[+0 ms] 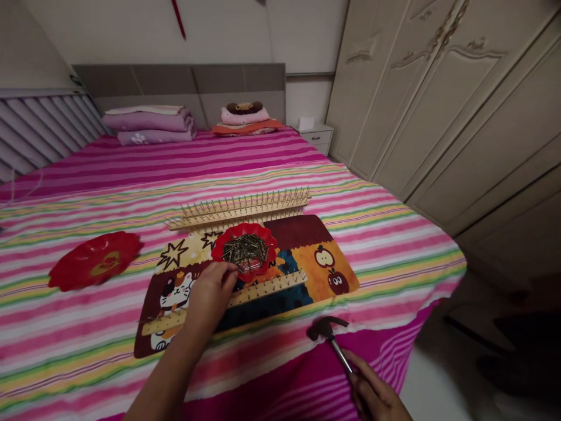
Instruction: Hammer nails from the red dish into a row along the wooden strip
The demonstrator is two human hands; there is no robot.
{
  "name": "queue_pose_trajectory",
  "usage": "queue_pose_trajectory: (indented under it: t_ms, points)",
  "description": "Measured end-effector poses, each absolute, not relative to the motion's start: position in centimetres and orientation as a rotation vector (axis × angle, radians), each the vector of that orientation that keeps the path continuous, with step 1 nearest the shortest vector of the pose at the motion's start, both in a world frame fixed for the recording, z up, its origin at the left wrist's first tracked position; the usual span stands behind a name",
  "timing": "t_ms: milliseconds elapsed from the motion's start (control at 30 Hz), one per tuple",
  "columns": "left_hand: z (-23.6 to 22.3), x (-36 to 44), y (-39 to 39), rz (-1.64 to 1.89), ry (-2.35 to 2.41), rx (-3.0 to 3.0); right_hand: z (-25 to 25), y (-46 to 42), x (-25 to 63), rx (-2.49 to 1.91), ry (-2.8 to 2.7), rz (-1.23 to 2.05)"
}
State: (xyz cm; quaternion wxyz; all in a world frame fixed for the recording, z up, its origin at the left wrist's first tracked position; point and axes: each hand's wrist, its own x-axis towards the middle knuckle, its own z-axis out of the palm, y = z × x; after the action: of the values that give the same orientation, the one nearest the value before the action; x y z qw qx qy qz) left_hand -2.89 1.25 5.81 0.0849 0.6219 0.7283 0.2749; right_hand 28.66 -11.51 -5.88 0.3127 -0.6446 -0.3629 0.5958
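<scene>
My left hand is at the near rim of a red scalloped dish, its thumb and fingertips pinched together. Whatever may be between those fingertips is too small to make out. Loose nails fill the dish. Under and beside that hand, a light wooden strip with nails along it lies across a patterned mat; the hand and wrist hide its middle. My right hand grips the handle of a claw hammer, whose head is over the bed's near edge, right of the strip.
Behind the dish lie wooden strips bristling with upright nails. A second red dish rests on the striped bedspread at left. Folded bedding is by the headboard; a wardrobe stands at right.
</scene>
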Motion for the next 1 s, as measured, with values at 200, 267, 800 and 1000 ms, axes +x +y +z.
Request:
queue_pose_trajectory:
  t_ms: [200, 267, 800, 1000]
  points:
    - [5.3, -2.1, 7.3, 0.316, 2.029, 2.003, -5.1, -11.1, 27.8, -1.656, -0.81, 1.684]
    - [4.7, -1.8, 8.4, 0.287, 2.012, 1.991, -5.2, -11.0, 27.9, -1.649, -0.824, 1.682]
    - [6.3, -2.7, 9.5, 0.433, 1.891, 1.816, -5.3, -10.9, 28.4, -1.615, -0.814, 1.7]
    - [7.5, -4.6, 5.8, 1.034, 1.748, 1.455, -5.7, -11.0, 28.2, -1.605, -0.809, 1.679]
